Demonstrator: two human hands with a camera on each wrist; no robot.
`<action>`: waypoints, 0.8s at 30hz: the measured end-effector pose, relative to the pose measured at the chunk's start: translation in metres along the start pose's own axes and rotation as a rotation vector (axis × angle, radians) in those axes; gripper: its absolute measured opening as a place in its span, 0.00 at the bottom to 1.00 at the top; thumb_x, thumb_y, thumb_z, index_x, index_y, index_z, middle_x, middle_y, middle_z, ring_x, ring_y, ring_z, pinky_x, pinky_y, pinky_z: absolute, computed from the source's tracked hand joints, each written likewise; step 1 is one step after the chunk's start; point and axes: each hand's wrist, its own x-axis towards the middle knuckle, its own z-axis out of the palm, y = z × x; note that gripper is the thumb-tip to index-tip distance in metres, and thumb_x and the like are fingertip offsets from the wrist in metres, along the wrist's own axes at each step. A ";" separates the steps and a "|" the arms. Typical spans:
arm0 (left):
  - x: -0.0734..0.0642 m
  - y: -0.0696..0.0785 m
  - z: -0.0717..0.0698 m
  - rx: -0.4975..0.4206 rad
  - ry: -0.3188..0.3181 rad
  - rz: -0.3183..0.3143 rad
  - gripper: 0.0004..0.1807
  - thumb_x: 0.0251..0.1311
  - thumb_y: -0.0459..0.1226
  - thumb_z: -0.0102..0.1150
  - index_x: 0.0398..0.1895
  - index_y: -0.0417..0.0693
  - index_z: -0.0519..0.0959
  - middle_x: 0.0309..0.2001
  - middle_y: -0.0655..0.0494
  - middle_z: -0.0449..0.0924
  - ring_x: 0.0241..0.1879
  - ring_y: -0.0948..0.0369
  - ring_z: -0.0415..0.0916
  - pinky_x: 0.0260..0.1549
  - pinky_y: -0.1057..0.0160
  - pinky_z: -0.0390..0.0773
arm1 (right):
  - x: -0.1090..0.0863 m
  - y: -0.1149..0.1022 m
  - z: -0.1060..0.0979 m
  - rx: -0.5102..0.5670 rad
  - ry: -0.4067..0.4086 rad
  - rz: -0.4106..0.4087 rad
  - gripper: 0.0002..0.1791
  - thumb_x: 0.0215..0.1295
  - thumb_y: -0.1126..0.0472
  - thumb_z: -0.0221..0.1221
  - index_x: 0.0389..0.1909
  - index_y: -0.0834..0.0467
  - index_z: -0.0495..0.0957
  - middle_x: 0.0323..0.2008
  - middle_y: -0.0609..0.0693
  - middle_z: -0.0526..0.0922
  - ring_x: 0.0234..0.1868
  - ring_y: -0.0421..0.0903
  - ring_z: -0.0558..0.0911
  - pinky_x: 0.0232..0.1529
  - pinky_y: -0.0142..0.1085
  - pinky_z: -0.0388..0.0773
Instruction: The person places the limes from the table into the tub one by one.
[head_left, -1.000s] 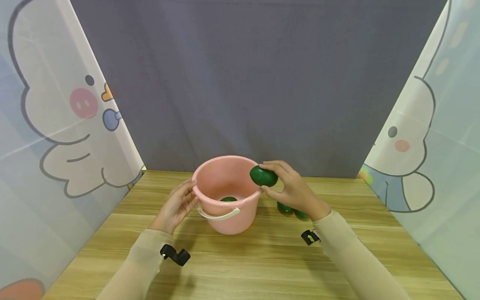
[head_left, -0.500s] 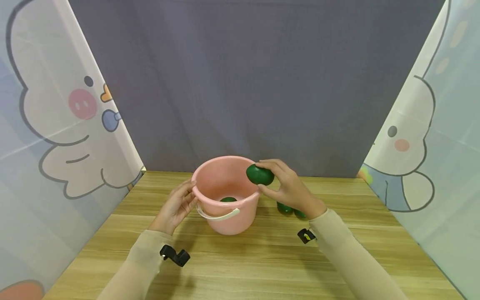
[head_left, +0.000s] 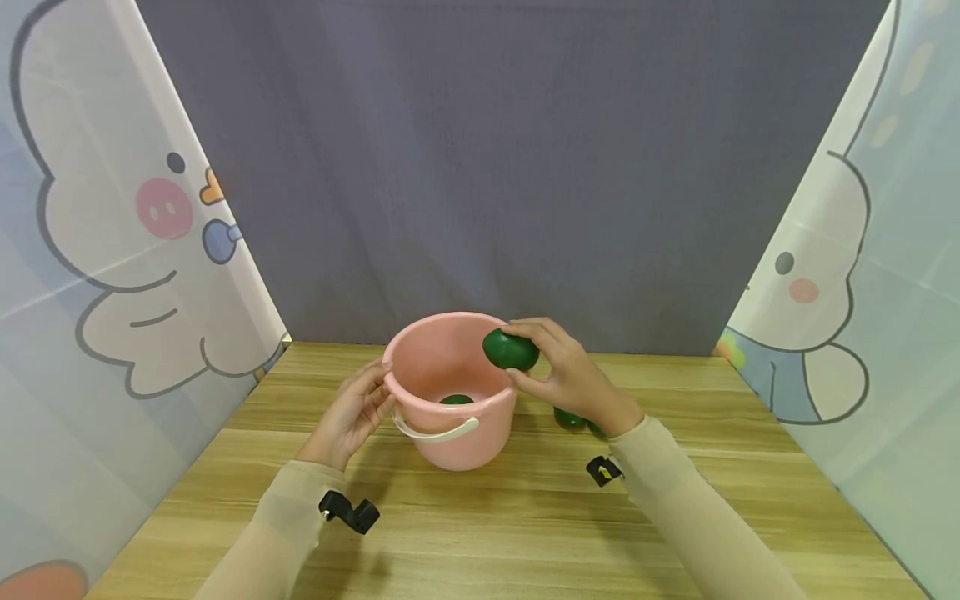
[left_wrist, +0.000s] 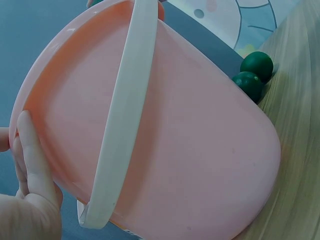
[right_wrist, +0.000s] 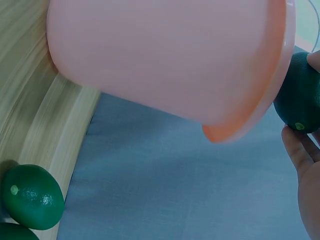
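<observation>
A pink bucket stands upright on the table, its white handle hanging down the near side. My left hand holds the bucket's left rim, fingers and thumb on either side of it. Between thumb and fingertips my right hand pinches a dark green lime at the bucket's right rim, overlapping the opening in the head view. Another lime lies inside the bucket, mostly hidden by the near wall. Right of the bucket, two more limes rest on the table, partly covered by my right hand in the head view.
The wooden table ends at a dark grey cloth backdrop. Cartoon-printed panels rise on the left and right. Black camera mounts sit at both wrists.
My right hand has moved slightly left with the lime, bringing it from the bucket's right rim further over the opening. The left hand and the bucket stay put.
</observation>
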 end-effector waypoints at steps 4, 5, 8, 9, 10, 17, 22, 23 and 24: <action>0.000 0.000 0.000 0.005 -0.009 0.001 0.10 0.74 0.35 0.53 0.53 0.43 0.71 0.37 0.55 0.73 0.29 0.67 0.76 0.27 0.78 0.84 | 0.001 0.000 0.003 0.011 -0.004 -0.001 0.32 0.57 0.64 0.71 0.63 0.60 0.72 0.59 0.57 0.75 0.58 0.51 0.76 0.54 0.40 0.84; 0.000 0.000 -0.001 0.004 -0.011 0.000 0.10 0.74 0.35 0.53 0.53 0.43 0.71 0.37 0.55 0.73 0.29 0.67 0.76 0.27 0.78 0.84 | 0.001 0.000 0.003 0.013 -0.006 0.000 0.32 0.57 0.64 0.71 0.63 0.60 0.72 0.59 0.56 0.75 0.58 0.51 0.76 0.54 0.40 0.84; 0.000 0.000 -0.001 0.000 -0.011 0.001 0.09 0.74 0.35 0.53 0.53 0.43 0.71 0.37 0.55 0.74 0.29 0.67 0.76 0.27 0.77 0.84 | 0.002 0.000 0.005 0.017 -0.011 0.007 0.32 0.57 0.64 0.70 0.63 0.59 0.72 0.59 0.56 0.75 0.58 0.51 0.76 0.53 0.40 0.84; 0.000 0.000 -0.001 -0.002 -0.011 0.001 0.09 0.74 0.35 0.53 0.53 0.43 0.71 0.37 0.55 0.74 0.29 0.67 0.76 0.27 0.77 0.84 | 0.002 0.000 0.006 0.018 -0.012 0.010 0.32 0.58 0.63 0.70 0.64 0.59 0.72 0.59 0.56 0.75 0.58 0.51 0.76 0.52 0.40 0.84; 0.000 0.000 0.000 -0.003 -0.009 0.001 0.09 0.74 0.35 0.53 0.53 0.43 0.72 0.37 0.55 0.73 0.29 0.67 0.76 0.27 0.77 0.84 | 0.002 0.000 0.006 0.017 -0.012 0.011 0.32 0.58 0.63 0.70 0.64 0.59 0.72 0.59 0.56 0.75 0.58 0.50 0.76 0.52 0.40 0.85; 0.001 0.000 0.000 0.001 -0.005 -0.001 0.09 0.74 0.35 0.53 0.52 0.44 0.72 0.37 0.55 0.73 0.29 0.67 0.76 0.27 0.77 0.84 | 0.003 0.000 0.009 0.015 -0.023 0.024 0.32 0.58 0.62 0.71 0.64 0.58 0.72 0.59 0.55 0.75 0.55 0.49 0.77 0.47 0.39 0.85; 0.000 0.000 0.000 0.000 -0.009 0.001 0.08 0.73 0.35 0.53 0.51 0.44 0.72 0.36 0.56 0.74 0.29 0.67 0.76 0.28 0.77 0.84 | 0.003 0.000 0.012 0.030 -0.030 0.035 0.32 0.59 0.63 0.70 0.64 0.58 0.72 0.59 0.55 0.75 0.53 0.49 0.78 0.45 0.38 0.85; 0.000 0.000 0.000 0.000 -0.011 0.001 0.08 0.73 0.35 0.53 0.51 0.44 0.72 0.36 0.56 0.74 0.29 0.67 0.76 0.28 0.77 0.84 | 0.004 0.000 0.013 0.034 -0.031 0.039 0.32 0.59 0.63 0.70 0.65 0.58 0.72 0.59 0.55 0.75 0.53 0.48 0.78 0.44 0.37 0.85; 0.000 0.000 0.000 0.001 -0.012 0.001 0.08 0.73 0.35 0.54 0.51 0.44 0.72 0.36 0.56 0.74 0.29 0.67 0.76 0.28 0.77 0.84 | 0.004 0.000 0.014 0.037 -0.033 0.042 0.32 0.59 0.63 0.69 0.65 0.58 0.72 0.59 0.55 0.75 0.52 0.48 0.78 0.44 0.37 0.85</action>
